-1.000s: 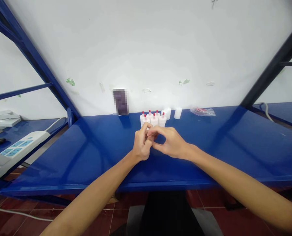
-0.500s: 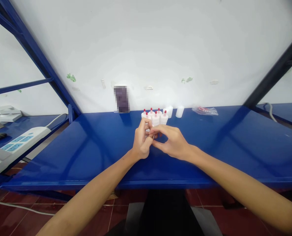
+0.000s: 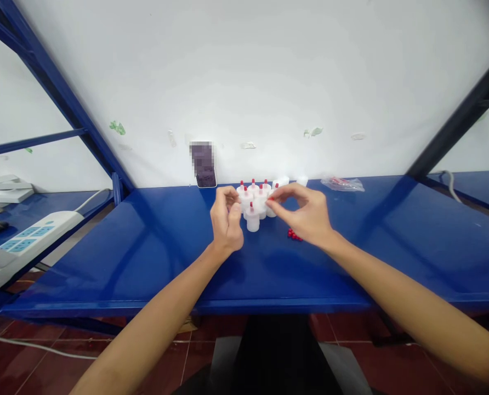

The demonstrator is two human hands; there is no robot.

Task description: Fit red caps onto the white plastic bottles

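Observation:
A small white bottle (image 3: 252, 220) with a red tip stands upright at the front of several similar white bottles (image 3: 262, 192), which stand close together with red tips. Just left of the front bottle is my left hand (image 3: 228, 222), fingers curled and thumb apart, with nothing visible in it. My right hand (image 3: 304, 211) is at the right side of the group, thumb and forefinger pinching a small red cap (image 3: 270, 199). Below that hand, a little pile of red caps (image 3: 294, 235) lies on the blue table, partly hidden by the wrist.
White bottles without visible tips (image 3: 301, 180) stand behind my right hand. A clear plastic bag (image 3: 343, 184) with red pieces lies near the wall. A phone (image 3: 205, 164) leans on the wall. Blue frame posts flank the table (image 3: 166, 263); a power strip (image 3: 34, 241) is at left.
My hands, together half a second ago, have moved apart. The front bottle now stands on the table between them, and the red cap pile has come into view.

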